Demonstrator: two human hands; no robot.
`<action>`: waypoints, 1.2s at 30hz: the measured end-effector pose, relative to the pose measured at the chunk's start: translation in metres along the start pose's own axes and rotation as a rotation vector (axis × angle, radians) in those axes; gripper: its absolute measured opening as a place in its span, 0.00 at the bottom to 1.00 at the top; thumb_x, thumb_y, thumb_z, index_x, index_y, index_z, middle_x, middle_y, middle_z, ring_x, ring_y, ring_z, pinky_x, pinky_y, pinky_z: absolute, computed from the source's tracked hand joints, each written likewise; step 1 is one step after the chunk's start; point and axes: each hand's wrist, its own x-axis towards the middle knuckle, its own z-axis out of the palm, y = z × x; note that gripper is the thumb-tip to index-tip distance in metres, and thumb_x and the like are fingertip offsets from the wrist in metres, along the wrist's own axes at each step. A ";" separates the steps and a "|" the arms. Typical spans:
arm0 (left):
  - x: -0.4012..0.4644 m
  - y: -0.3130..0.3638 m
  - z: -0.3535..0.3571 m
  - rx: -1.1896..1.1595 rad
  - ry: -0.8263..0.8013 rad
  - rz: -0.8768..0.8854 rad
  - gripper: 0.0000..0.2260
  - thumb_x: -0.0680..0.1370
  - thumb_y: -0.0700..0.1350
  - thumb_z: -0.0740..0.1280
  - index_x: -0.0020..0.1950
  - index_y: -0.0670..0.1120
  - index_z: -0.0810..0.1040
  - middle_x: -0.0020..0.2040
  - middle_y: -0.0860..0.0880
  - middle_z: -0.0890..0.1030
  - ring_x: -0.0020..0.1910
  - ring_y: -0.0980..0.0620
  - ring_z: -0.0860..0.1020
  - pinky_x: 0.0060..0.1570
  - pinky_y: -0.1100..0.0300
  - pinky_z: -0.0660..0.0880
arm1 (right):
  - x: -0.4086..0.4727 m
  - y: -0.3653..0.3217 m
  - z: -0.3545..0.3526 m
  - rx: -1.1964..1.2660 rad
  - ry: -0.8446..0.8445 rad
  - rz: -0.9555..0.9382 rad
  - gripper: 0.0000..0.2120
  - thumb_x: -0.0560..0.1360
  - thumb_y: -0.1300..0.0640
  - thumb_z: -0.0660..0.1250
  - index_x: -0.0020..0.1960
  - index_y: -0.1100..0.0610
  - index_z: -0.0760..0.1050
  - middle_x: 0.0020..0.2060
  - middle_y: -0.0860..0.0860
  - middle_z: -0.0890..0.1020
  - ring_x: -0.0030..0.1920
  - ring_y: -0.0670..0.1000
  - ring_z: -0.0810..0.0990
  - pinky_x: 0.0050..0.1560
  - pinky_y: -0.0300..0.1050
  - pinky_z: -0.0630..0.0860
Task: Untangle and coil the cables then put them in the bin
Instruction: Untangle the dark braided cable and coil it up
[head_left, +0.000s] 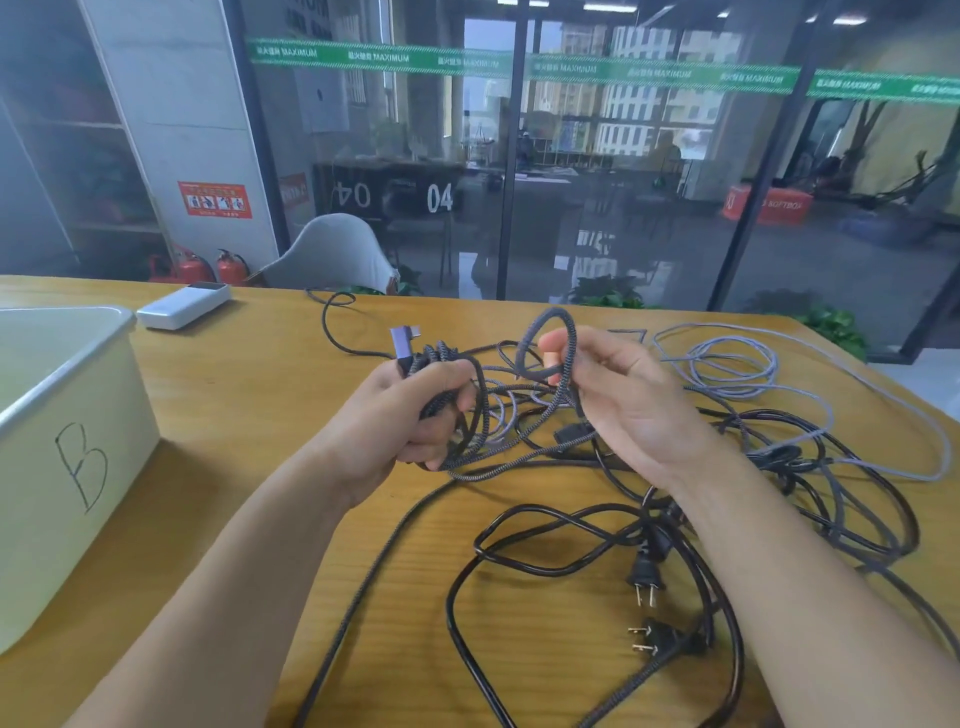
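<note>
While left hand (415, 410) grips the braided cable (545, 338) coils and right hand (618, 400) pinches a loop mid-counter (234, 415), cable looks limp, light, snag-prone; hold near the plug (402, 345).

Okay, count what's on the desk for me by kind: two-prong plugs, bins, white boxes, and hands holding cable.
Two-prong plugs: 2, one upper and one lower
Bins: 1, the white bin marked B
White boxes: 1, the flat box
Hands holding braided cable: 2, left hand, right hand
Total: 6
</note>
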 end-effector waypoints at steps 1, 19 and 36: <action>0.000 0.000 0.004 0.008 -0.018 0.004 0.14 0.85 0.47 0.61 0.42 0.43 0.75 0.27 0.47 0.58 0.24 0.49 0.56 0.30 0.58 0.67 | -0.001 0.000 0.003 -0.021 -0.033 -0.009 0.09 0.76 0.56 0.68 0.53 0.54 0.86 0.43 0.48 0.83 0.48 0.46 0.80 0.55 0.38 0.76; 0.009 -0.010 -0.009 0.178 0.251 0.031 0.14 0.83 0.44 0.65 0.40 0.40 0.78 0.26 0.48 0.65 0.24 0.50 0.61 0.29 0.59 0.65 | -0.003 -0.023 -0.012 -0.013 0.021 -0.012 0.13 0.80 0.50 0.66 0.48 0.54 0.88 0.46 0.51 0.84 0.46 0.49 0.76 0.49 0.45 0.70; 0.010 -0.011 -0.025 -0.084 0.328 0.034 0.12 0.83 0.46 0.64 0.42 0.43 0.77 0.26 0.49 0.60 0.24 0.50 0.57 0.32 0.55 0.63 | -0.015 -0.034 -0.041 -0.736 -0.408 0.089 0.16 0.68 0.45 0.82 0.50 0.46 0.80 0.48 0.42 0.79 0.54 0.46 0.79 0.58 0.41 0.71</action>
